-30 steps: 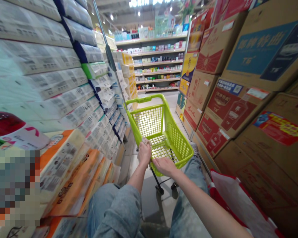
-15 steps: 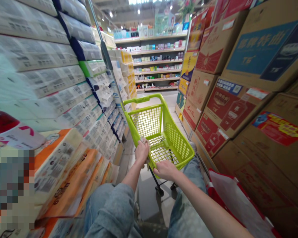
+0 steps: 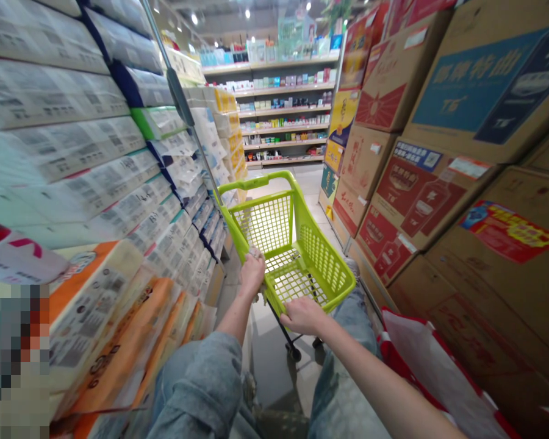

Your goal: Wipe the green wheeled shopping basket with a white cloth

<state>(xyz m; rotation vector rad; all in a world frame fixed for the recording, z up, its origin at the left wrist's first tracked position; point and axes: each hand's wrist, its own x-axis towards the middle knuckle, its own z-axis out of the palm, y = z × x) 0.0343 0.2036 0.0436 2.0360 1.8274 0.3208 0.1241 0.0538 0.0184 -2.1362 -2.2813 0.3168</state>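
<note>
A lime-green shopping cart (image 3: 319, 256) with a lattice basket stands in front of me, its basket bare inside. My left hand (image 3: 251, 274) is closed round a pale crumpled cloth (image 3: 255, 252), pressed to the left rim of the basket. Only scraps of the cloth show past the fingers. My right hand (image 3: 304, 314) grips the near rim, fingers curled over the edge. Below the basket, a dark frame with small black wheels (image 3: 293, 352) rests on the tiled floor. The cart stands between my legs.
Stacked paper packs (image 3: 100, 146) rise on the left, with orange tissue packs (image 3: 119, 341) nearer me. Cardboard cartons (image 3: 476, 91) form a wall on the right, a red-edged white bag (image 3: 430, 360) below them. A grey pole (image 3: 179, 97) rises by the cart's left side. Stocked shelves (image 3: 283, 116) stand ahead.
The whole view has shifted slightly, so the cart and both hands appear a little further left. My left hand has shifted slightly along the left rim. The right hand keeps its hold.
</note>
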